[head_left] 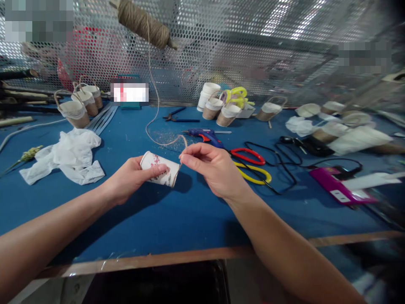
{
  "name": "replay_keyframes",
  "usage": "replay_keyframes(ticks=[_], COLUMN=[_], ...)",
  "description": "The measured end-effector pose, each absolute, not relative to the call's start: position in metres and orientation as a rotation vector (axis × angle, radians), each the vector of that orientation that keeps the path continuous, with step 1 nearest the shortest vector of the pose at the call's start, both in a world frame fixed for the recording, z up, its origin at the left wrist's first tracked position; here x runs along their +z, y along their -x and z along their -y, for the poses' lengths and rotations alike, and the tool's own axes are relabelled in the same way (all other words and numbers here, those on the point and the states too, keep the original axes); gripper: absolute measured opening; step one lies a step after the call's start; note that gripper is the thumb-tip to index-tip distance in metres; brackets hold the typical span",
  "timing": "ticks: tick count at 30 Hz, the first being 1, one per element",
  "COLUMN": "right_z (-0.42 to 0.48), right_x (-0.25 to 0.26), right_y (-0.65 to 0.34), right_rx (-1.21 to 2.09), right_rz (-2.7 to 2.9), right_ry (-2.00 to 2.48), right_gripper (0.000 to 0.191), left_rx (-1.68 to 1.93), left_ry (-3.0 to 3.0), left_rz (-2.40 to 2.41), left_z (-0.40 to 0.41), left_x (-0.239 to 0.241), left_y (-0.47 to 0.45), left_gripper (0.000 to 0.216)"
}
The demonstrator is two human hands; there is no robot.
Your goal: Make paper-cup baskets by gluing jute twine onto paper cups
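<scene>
My left hand (134, 175) is wrapped round a white paper cup (164, 171) printed with red blossoms and dark marks. The cup lies on its side in the air, one end toward my right hand. With thumb and fingertips pinched together, my right hand (207, 162) holds the twine (184, 141) against that end's rim. From there the twine runs loosely over the table and up to a brown spool (144, 23) hung on the mesh. A blue glue gun (205, 136) lies just beyond my right hand.
Scissors (253, 166) with red and yellow handles and black cables lie right, near a purple power strip (340, 185). Pliers (177, 116) and twine-handled cups (76, 112) stand further back. Crumpled white fabric (68, 154) lies left. A perforated metal screen (196, 55) closes the back.
</scene>
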State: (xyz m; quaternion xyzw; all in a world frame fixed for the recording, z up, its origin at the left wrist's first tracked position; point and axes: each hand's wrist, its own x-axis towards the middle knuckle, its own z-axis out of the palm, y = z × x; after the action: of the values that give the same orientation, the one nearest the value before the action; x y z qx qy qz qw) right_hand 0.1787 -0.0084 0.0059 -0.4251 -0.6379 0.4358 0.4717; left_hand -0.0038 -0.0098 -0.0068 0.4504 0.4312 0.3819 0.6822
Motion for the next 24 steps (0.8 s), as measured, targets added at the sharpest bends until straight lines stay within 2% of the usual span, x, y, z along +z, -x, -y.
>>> replay_keyframes(ticks=[24], right_z=[0.0044], right_x=[-0.0005], right_y=[-0.1773], right_rx=[1.004], right_rz=[1.554], right_ry=[1.155], right_gripper=[0.011], left_rx=[0.831], left_ry=[-1.083], left_rz=[-0.969], left_z=[0.012], left_x=[-0.0071], left_y=[0.0031], left_gripper=[0.016])
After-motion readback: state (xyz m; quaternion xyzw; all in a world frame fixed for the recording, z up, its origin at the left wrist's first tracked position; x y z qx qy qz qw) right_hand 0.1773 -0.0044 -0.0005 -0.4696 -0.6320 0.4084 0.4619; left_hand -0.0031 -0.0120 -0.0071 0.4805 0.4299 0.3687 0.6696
